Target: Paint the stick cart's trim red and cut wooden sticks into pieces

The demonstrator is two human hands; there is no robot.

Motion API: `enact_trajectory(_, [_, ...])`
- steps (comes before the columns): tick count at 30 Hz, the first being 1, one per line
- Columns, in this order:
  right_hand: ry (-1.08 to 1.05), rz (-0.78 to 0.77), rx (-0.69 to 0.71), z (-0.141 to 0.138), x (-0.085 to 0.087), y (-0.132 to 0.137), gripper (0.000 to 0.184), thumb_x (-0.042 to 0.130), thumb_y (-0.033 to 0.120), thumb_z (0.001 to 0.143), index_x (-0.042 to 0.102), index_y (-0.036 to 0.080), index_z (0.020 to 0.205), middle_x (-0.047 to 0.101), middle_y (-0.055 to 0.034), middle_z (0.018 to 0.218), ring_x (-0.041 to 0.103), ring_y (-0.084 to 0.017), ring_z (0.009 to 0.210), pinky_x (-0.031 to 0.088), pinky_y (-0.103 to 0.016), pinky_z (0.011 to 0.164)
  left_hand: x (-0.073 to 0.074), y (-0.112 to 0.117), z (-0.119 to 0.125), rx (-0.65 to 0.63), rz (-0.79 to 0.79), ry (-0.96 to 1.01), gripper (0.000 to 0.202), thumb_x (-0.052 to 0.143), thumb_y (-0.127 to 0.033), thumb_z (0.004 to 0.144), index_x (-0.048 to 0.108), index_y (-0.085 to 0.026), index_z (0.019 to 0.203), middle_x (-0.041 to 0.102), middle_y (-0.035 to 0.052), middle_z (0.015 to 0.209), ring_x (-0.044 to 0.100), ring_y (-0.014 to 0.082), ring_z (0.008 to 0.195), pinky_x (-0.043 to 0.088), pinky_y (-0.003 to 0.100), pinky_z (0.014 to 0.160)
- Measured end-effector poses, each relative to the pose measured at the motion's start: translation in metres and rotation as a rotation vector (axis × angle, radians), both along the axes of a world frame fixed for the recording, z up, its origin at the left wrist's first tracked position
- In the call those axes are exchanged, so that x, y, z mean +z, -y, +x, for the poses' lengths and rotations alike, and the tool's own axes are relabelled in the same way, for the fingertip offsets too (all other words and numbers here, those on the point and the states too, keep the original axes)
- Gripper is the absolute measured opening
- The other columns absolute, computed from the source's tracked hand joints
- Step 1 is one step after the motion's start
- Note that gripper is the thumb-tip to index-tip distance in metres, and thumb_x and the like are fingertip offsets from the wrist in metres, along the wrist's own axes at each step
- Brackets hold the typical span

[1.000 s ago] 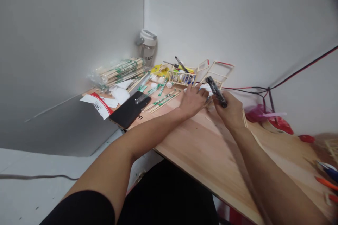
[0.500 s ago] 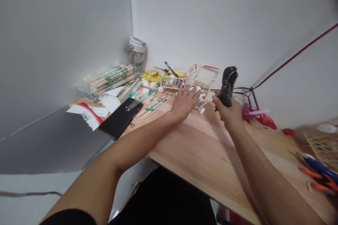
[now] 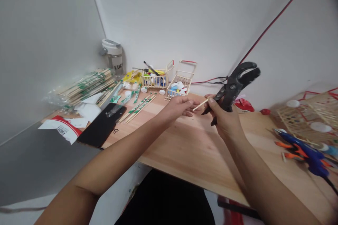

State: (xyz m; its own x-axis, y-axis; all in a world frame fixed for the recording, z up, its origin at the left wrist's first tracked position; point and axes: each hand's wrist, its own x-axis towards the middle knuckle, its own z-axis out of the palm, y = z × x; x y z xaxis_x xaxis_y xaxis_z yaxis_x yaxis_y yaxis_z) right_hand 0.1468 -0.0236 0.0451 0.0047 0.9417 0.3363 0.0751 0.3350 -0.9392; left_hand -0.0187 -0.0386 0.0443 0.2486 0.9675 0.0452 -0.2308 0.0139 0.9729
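Note:
My right hand (image 3: 223, 114) is shut on black-handled pliers (image 3: 233, 86), whose head points up and to the right. A thin wooden stick (image 3: 200, 104) pokes out from my right fingers toward my left hand (image 3: 176, 107). The left hand's curled fingers are close to the stick's far end, and I cannot tell whether they touch it. That hand holds nothing visible. Both hands are above the bare wooden tabletop (image 3: 185, 147).
Small wooden-stick carts (image 3: 181, 77) stand at the back against the white wall. Paper-wrapped chopsticks (image 3: 137, 107), a black phone (image 3: 101, 124) and a bottle (image 3: 113, 56) lie left. A stick lattice (image 3: 298, 119) and blue and orange tool (image 3: 303, 151) lie right.
The view has swung left. The pliers have tilted from upright to point up and right. A wooden stick now shows in my right hand, and my left hand has curled closer to it.

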Motion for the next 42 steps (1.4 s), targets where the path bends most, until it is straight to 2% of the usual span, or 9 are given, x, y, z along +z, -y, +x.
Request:
enact_trajectory(4, [0.031,0.031,0.030,0.002,-0.004,0.006,0.027,0.065,0.042,0.078,0.064,0.020,0.093,0.061,-0.0013,0.072,0.060,-0.018,0.066,0.052,-0.034,0.064,0.003,0.007,-0.001,-0.092,-0.054,0.070,0.025,0.061,-0.036,0.084,0.069,-0.012,0.088,0.072,0.0119,0.090,0.065,0.0135,0.080,0.047,0.024,0.070])
enact_trajectory(7, [0.077,0.058,0.029,0.002,-0.007,0.010,0.023,0.066,0.040,0.077,0.065,0.019,0.088,0.061,-0.0012,0.071,0.059,-0.018,0.067,0.050,-0.032,0.065,0.006,0.010,0.000,-0.101,-0.070,0.008,0.022,0.064,-0.033,0.080,0.070,-0.012,0.084,0.071,0.0091,0.085,0.063,0.0111,0.077,0.045,0.022,0.068])
enact_trajectory(11, [0.181,0.069,0.045,0.002,-0.013,0.012,0.021,0.063,0.039,0.079,0.064,0.019,0.086,0.062,-0.0013,0.075,0.057,-0.017,0.069,0.047,-0.031,0.066,0.006,0.013,0.003,-0.022,-0.112,-0.074,0.016,0.068,-0.028,0.075,0.067,-0.012,0.076,0.067,0.0042,0.071,0.059,0.0085,0.065,0.044,0.020,0.062])
enact_trajectory(16, [0.255,0.109,0.063,0.003,-0.022,0.009,0.020,0.061,0.038,0.080,0.063,0.019,0.086,0.063,-0.0028,0.082,0.058,-0.018,0.076,0.045,-0.032,0.073,0.001,0.015,0.007,0.067,-0.079,-0.148,0.017,0.068,-0.029,0.073,0.065,-0.012,0.073,0.061,0.0004,0.061,0.053,0.0060,0.054,0.042,0.019,0.055])
enact_trajectory(22, [0.321,0.154,0.042,0.002,-0.021,0.012,0.019,0.058,0.037,0.082,0.062,0.020,0.085,0.064,-0.0033,0.084,0.059,-0.019,0.078,0.045,-0.033,0.074,-0.001,0.019,0.015,0.147,-0.114,-0.120,0.009,0.063,-0.021,0.072,0.063,-0.012,0.070,0.058,-0.0002,0.058,0.052,0.0069,0.053,0.039,0.018,0.050])
enact_trajectory(28, [0.476,0.144,0.065,0.005,-0.018,0.014,0.020,0.057,0.038,0.081,0.063,0.019,0.086,0.066,-0.0040,0.085,0.061,-0.021,0.079,0.045,-0.033,0.075,-0.002,0.024,0.012,0.173,-0.101,-0.169,0.012,0.063,-0.023,0.070,0.062,-0.012,0.067,0.057,-0.0003,0.056,0.050,0.0060,0.052,0.038,0.017,0.050])
enact_trajectory(33, [0.618,0.174,0.127,0.010,-0.019,0.012,0.019,0.059,0.036,0.080,0.065,0.021,0.090,0.068,-0.0033,0.089,0.063,-0.021,0.081,0.045,-0.032,0.074,-0.006,0.020,0.003,0.123,0.002,-0.277,0.014,0.065,-0.026,0.067,0.064,-0.013,0.065,0.054,-0.0018,0.051,0.047,0.0057,0.047,0.036,0.017,0.047])
enact_trajectory(38, [0.642,0.175,0.129,0.010,-0.019,0.013,0.018,0.058,0.036,0.082,0.064,0.022,0.090,0.069,-0.0024,0.087,0.063,-0.021,0.079,0.045,-0.030,0.071,-0.007,0.016,0.000,0.098,0.009,-0.300,0.015,0.065,-0.026,0.065,0.062,-0.013,0.059,0.053,-0.0022,0.048,0.045,0.0052,0.043,0.035,0.018,0.044])
enact_trajectory(42, [0.687,0.170,0.192,0.009,-0.018,0.015,0.018,0.056,0.037,0.084,0.063,0.021,0.086,0.068,-0.0019,0.083,0.062,-0.019,0.077,0.044,-0.027,0.068,-0.008,0.016,-0.001,0.065,0.002,-0.309,0.014,0.062,-0.020,0.065,0.060,-0.012,0.054,0.052,-0.0029,0.044,0.044,0.0047,0.040,0.035,0.017,0.042])
